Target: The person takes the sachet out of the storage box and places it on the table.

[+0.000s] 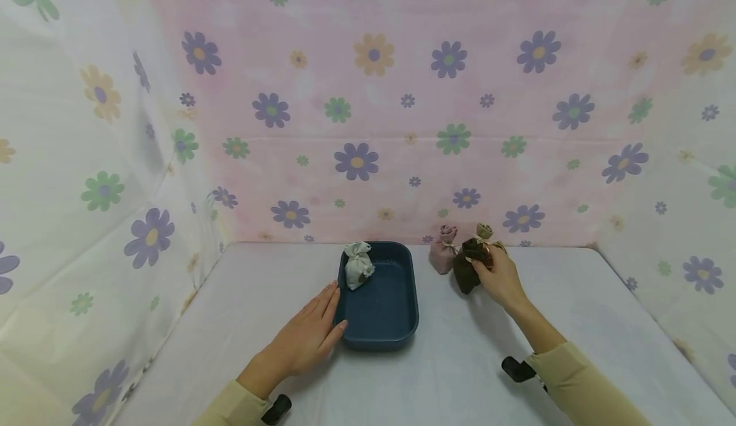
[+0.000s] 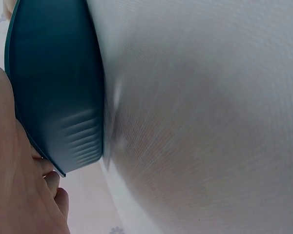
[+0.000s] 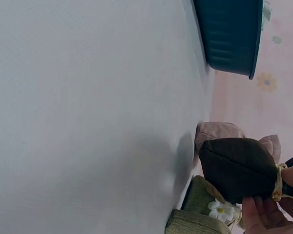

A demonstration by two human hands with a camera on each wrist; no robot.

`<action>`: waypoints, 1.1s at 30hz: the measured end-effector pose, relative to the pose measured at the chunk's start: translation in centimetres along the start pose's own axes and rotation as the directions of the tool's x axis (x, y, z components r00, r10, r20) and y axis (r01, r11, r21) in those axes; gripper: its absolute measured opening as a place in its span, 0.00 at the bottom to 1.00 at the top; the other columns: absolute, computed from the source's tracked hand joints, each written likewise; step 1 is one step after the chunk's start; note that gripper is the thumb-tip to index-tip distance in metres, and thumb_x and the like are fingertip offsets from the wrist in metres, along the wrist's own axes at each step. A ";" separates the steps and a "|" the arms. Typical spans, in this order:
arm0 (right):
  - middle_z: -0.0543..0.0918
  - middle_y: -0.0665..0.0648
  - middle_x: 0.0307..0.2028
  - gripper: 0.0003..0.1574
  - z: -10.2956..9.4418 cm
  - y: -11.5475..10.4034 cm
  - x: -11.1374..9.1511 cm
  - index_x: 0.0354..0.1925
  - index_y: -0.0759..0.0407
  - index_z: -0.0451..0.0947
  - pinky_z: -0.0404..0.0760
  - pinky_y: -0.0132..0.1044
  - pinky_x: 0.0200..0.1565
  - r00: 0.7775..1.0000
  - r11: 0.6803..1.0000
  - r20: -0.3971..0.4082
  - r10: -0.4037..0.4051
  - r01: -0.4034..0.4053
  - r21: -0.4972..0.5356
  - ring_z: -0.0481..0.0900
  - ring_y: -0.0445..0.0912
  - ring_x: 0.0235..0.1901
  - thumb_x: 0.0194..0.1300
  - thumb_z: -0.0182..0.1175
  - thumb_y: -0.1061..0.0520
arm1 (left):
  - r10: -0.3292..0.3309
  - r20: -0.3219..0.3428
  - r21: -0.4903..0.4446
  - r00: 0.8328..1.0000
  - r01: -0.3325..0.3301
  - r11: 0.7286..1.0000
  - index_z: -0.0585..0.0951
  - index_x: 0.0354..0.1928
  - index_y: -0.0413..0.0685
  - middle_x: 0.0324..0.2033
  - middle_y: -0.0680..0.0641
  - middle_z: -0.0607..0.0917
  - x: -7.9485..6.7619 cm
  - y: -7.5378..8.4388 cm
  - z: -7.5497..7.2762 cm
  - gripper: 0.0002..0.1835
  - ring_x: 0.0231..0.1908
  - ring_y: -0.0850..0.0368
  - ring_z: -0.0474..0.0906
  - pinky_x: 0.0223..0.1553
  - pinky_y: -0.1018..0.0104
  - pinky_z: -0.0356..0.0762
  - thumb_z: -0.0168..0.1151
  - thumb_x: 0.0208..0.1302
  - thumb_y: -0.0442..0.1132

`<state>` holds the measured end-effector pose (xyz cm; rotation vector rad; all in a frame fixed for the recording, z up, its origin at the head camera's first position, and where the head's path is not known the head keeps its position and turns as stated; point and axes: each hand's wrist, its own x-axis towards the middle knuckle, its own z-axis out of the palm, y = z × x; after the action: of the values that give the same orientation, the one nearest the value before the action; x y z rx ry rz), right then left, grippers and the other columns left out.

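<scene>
A dark blue rectangular bin point(image 1: 379, 340) stands on the table, with a white drawstring pouch point(image 1: 358, 266) in its far left corner. Along the bin's left rim rests my left hand point(image 1: 307, 333), its fingers straight. My right hand point(image 1: 499, 279) pinches a dark brown drawstring pouch point(image 3: 237, 168) by its tied neck. In the right wrist view that pouch hangs over the others. Just behind it are a pink pouch point(image 1: 441, 253) and a green pouch point(image 3: 199, 197) with a white flower, partly hidden by the hand. Another olive pouch point(image 3: 193, 224) shows at the lower edge of the right wrist view.
A white cloth covers the table point(image 1: 259, 285). Flower-printed curtains point(image 1: 368, 106) enclose it at the back and on both sides. A black wrist-camera mount point(image 1: 517, 370) sits below the right wrist.
</scene>
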<state>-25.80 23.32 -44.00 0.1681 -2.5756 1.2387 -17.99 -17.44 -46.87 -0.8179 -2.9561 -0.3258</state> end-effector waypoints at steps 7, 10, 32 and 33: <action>0.80 0.78 0.52 0.19 0.1 0.6 -0.3 0.57 0.77 0.73 0.79 0.61 0.55 1.000 0.999 0.006 0.018 -0.018 -0.037 0.81 0.68 0.50 0.72 0.57 0.66 | -0.004 0.009 -0.003 1.000 0.004 1.000 0.49 0.80 0.36 0.81 0.38 0.47 0.1 0.0 0.0 0.39 0.80 0.44 0.45 0.77 0.47 0.53 0.39 0.83 0.57; 0.81 0.78 0.51 0.19 0.3 1.0 -0.5 0.57 0.77 0.73 0.78 0.61 0.55 0.999 0.998 0.010 0.047 -0.046 -0.049 0.81 0.68 0.51 0.71 0.58 0.65 | -0.001 0.006 0.001 1.000 0.001 1.000 0.49 0.80 0.36 0.81 0.38 0.47 0.1 0.0 0.0 0.39 0.80 0.44 0.45 0.77 0.47 0.53 0.38 0.83 0.57; 0.77 0.76 0.54 0.29 -2.6 0.1 -2.3 0.63 0.77 0.70 0.84 0.55 0.51 1.000 0.999 0.004 -0.008 0.008 -0.054 0.82 0.66 0.50 0.68 0.63 0.66 | -0.013 0.005 -0.017 1.000 0.013 1.000 0.50 0.80 0.36 0.81 0.38 0.47 0.2 0.1 0.0 0.39 0.80 0.45 0.44 0.77 0.47 0.53 0.39 0.83 0.57; 0.77 0.75 0.54 0.28 -2.7 -0.1 -2.4 0.62 0.77 0.71 0.84 0.54 0.51 1.000 0.998 -0.001 -0.012 0.012 -0.056 0.82 0.65 0.51 0.68 0.63 0.66 | -0.013 0.005 -0.018 1.000 0.013 1.000 0.50 0.80 0.36 0.81 0.38 0.47 0.2 0.1 0.0 0.39 0.80 0.45 0.44 0.77 0.47 0.53 0.39 0.83 0.57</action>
<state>-22.95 25.37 -43.06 0.1702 -2.6009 1.1608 -18.08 -17.29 -46.81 -0.8025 -2.9680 -0.3519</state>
